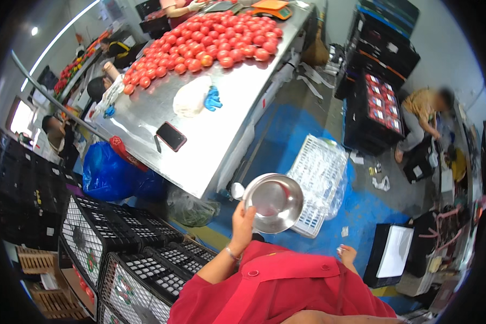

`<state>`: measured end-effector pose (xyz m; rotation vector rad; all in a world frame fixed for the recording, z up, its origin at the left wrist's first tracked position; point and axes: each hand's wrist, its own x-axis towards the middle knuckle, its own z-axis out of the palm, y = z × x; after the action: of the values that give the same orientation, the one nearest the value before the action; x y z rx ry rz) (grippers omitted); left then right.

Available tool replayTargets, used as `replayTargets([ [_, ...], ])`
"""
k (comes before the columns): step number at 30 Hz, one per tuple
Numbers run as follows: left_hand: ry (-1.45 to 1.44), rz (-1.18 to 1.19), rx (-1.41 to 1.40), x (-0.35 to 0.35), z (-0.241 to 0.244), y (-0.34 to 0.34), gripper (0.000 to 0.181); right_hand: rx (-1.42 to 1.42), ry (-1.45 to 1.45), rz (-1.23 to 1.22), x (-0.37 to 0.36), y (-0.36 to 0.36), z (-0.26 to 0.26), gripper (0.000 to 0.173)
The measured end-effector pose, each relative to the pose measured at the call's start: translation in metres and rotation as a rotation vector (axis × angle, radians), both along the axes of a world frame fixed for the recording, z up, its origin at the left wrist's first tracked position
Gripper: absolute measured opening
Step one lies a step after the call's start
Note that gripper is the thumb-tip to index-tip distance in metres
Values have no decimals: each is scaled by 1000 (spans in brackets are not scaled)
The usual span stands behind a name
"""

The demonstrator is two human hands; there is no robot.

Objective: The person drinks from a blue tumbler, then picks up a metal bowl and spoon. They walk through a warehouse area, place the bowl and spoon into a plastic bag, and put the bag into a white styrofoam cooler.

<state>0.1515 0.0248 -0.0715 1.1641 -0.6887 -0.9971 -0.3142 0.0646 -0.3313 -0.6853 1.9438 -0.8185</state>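
My left hand (243,227) grips the rim of a round stainless steel bowl (276,203), with a spoon (237,190) beside its left edge. The bowl looks empty. On the right, near my red apron (291,269), my right hand (347,255) has curled fingers around something small and whitish, too small to name. Ahead stands a metal table (202,158) holding a heap of tomatoes (210,40), a white bundle (191,97) with a blue glove (213,99), and a smartphone (171,136).
A white plastic crate (316,174) with clear film lies on the blue floor. Stacked black crates (158,267) stand at the lower left, beside blue bags (105,174). At the right, a person (419,109) bends near stacked black crates (372,109). An orange scale (272,8) sits on the table's far end.
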Motion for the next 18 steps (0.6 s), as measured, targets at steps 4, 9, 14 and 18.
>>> replayTargets([
  [4, 65, 195, -25, 97, -3, 7, 59, -183, 80, 553, 137, -92, 51, 9],
  [9, 179, 474, 42, 162, -17, 48, 57, -184, -117, 705, 272, -166, 85, 20],
  [14, 179, 650, 33, 189, -9, 70, 56, -240, -278, 773, 367, -209, 118, 27],
  [18, 249, 724, 145, 203, -14, 85, 56, -346, -343, 866, 418, -235, 158, 15],
])
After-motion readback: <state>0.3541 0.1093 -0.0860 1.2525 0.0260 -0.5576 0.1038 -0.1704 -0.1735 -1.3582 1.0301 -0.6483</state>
